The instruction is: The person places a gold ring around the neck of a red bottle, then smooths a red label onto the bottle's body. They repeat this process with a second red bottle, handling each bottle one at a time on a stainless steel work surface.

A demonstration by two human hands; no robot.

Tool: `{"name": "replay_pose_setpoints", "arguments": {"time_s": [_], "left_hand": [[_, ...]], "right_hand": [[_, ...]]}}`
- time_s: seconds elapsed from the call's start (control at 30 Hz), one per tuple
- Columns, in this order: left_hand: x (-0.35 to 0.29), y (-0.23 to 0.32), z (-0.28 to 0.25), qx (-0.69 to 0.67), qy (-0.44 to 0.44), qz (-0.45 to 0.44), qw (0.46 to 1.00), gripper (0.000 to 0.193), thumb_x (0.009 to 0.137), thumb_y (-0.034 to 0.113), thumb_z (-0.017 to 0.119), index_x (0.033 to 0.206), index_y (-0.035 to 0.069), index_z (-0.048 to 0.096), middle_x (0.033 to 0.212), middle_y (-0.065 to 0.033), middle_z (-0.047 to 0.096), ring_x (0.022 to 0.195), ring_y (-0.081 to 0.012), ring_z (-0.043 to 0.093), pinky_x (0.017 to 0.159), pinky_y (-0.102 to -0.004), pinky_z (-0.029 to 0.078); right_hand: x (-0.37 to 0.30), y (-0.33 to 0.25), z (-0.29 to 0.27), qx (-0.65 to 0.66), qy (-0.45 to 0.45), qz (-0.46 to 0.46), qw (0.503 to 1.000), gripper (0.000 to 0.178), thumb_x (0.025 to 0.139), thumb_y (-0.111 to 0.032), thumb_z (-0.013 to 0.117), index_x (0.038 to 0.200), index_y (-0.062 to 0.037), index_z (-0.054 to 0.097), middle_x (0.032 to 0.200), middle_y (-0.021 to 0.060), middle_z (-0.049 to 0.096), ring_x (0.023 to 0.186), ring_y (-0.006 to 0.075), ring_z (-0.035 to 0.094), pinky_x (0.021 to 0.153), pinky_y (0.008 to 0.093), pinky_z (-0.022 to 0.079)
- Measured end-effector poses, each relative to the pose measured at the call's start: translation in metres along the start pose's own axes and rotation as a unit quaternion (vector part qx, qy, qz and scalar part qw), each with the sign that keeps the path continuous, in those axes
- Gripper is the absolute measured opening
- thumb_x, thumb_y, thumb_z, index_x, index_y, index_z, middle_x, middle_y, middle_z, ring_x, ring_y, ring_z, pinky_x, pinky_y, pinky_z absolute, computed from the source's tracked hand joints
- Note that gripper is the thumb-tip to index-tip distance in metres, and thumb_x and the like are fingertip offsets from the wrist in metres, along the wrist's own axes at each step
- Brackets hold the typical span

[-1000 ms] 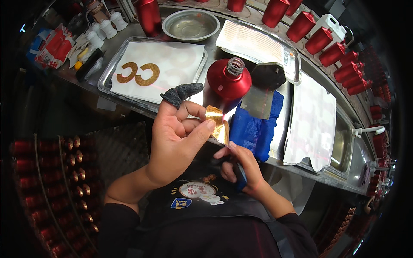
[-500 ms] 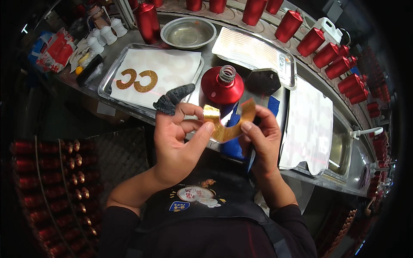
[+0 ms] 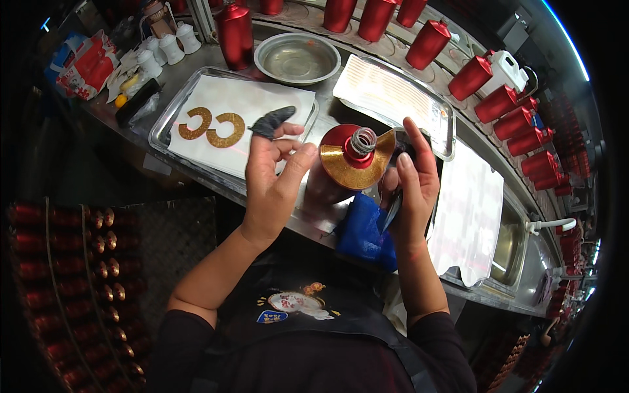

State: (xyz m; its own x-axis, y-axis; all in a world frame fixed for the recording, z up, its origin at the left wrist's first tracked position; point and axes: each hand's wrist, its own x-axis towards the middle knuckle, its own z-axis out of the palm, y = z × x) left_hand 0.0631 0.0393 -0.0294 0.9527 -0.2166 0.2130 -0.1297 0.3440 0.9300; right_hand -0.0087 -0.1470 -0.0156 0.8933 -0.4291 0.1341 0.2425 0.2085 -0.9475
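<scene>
A red metallic bottle (image 3: 319, 177) with an open threaded neck stands upright before me. A gold C-shaped label (image 3: 354, 175) lies on its shoulder, curving around the near side of the neck. My left hand (image 3: 275, 177) is open beside the bottle, its thumb tip close to the label's left end; a black finger cot (image 3: 272, 122) covers one finger. At the bottle's right, my right hand (image 3: 414, 190) has its thumb and index finger stretched out. Its lower fingers curl around a thin flat bluish tool (image 3: 391, 211), mostly hidden. Two more gold C-shaped labels (image 3: 225, 130) lie on a white sheet.
The white sheet rests in a metal tray (image 3: 157, 134). Behind are a metal basin (image 3: 297, 59) and a second tray (image 3: 447, 131). A blue cloth (image 3: 360, 226) lies at the near table edge. Several red bottles (image 3: 428, 44) line the far side. A sink (image 3: 514, 249) is at right.
The gold label, held up between both hands before, now lies on the bottle's shoulder. Both hands have let go of it and moved apart to the bottle's sides.
</scene>
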Motion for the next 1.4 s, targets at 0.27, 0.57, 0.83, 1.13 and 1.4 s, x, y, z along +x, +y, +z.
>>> {"name": "replay_pose_setpoints", "arguments": {"time_s": [0.27,0.57,0.83,1.13,1.4], "left_hand": [[-0.003,-0.010,0.012,-0.047,-0.131,-0.058,0.988,0.063,0.094,0.011,0.068,0.147,-0.001,0.036,0.145,-0.0161,0.048,0.135,-0.0228,0.048,0.116,-0.0380,0.036],[0.005,-0.009,0.015,-0.191,-0.126,-0.116,0.967,0.058,0.098,0.012,0.059,0.149,0.001,0.036,0.150,-0.0168,0.048,0.138,-0.0246,0.048,0.118,-0.0404,0.034],[0.004,-0.015,0.016,-0.169,-0.119,-0.104,0.973,0.054,0.100,0.014,0.059,0.146,-0.002,0.037,0.147,-0.0170,0.051,0.135,-0.0221,0.051,0.117,-0.0391,0.037],[0.003,-0.013,0.017,-0.159,-0.137,-0.090,0.974,0.060,0.098,0.010,0.066,0.148,-0.001,0.034,0.146,-0.0173,0.050,0.133,-0.0210,0.052,0.115,-0.0370,0.040],[0.007,-0.013,0.016,-0.161,-0.142,-0.094,0.972,0.067,0.094,0.004,0.069,0.149,0.001,0.031,0.146,-0.0176,0.048,0.132,-0.0221,0.053,0.113,-0.0377,0.043]], "right_hand": [[0.006,0.003,0.004,-0.085,-0.070,-0.035,0.993,0.076,0.091,-0.004,0.074,0.156,-0.0001,0.035,0.152,0.0143,0.045,0.087,0.0048,0.063,0.070,0.0175,0.051],[0.009,0.008,0.005,-0.041,-0.060,-0.065,0.995,0.074,0.088,-0.001,0.072,0.154,0.0020,0.037,0.155,0.0118,0.041,0.093,0.0092,0.066,0.076,0.0201,0.053],[0.012,0.007,0.004,-0.056,-0.063,-0.060,0.995,0.072,0.089,-0.003,0.071,0.153,0.0019,0.039,0.153,0.0124,0.042,0.094,0.0080,0.065,0.079,0.0198,0.053],[0.013,0.004,0.001,-0.039,-0.073,-0.030,0.996,0.070,0.089,-0.007,0.072,0.152,0.0002,0.042,0.150,0.0111,0.046,0.093,0.0065,0.063,0.077,0.0183,0.052],[0.018,0.012,-0.002,-0.095,-0.075,-0.076,0.990,0.072,0.085,-0.008,0.077,0.150,-0.0009,0.045,0.143,0.0093,0.051,0.078,0.0011,0.060,0.066,0.0143,0.047]]}}
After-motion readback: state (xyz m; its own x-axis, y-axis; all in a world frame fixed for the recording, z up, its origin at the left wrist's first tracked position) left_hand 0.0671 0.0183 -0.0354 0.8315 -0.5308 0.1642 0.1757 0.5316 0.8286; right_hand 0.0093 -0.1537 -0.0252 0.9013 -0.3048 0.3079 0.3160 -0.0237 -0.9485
